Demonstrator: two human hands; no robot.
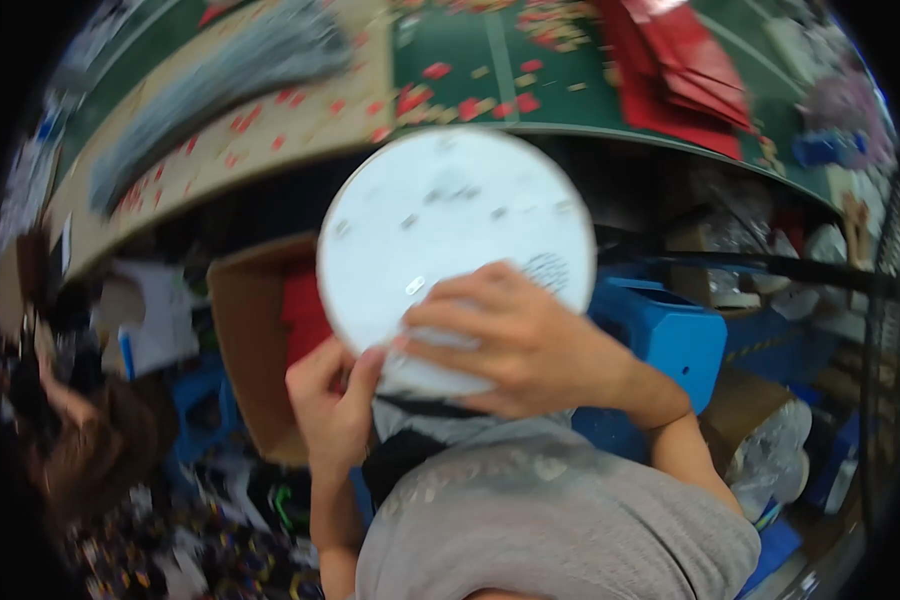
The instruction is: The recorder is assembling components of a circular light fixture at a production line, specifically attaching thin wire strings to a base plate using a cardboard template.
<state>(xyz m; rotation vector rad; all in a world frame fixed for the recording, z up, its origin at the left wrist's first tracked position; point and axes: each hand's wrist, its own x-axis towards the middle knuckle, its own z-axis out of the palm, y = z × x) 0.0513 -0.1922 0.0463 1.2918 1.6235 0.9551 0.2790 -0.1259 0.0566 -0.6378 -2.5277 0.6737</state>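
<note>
At far left, in brown clothing, another person (110,425) shows blurred. Next, a long grey bundle (220,95) lies across a beige sheet (365,75) on the worktable, among small red scraps. Below it stands an open cardboard box (245,360) with red material inside. My left hand (328,405) comes up beside the box, thumb and forefinger pinched on the lower-left rim of a white round disc (390,250). The disc is in front of my body, at the table's edge, its face toward me (small slots and a dotted grille mark it). My right hand (515,335) lies across its lower face, fingers bent; blur means I cannot tell whether it grips. Right of that is a blue plastic stool (675,335); above, red bags (685,75) lie on the green tabletop (445,45).
</note>
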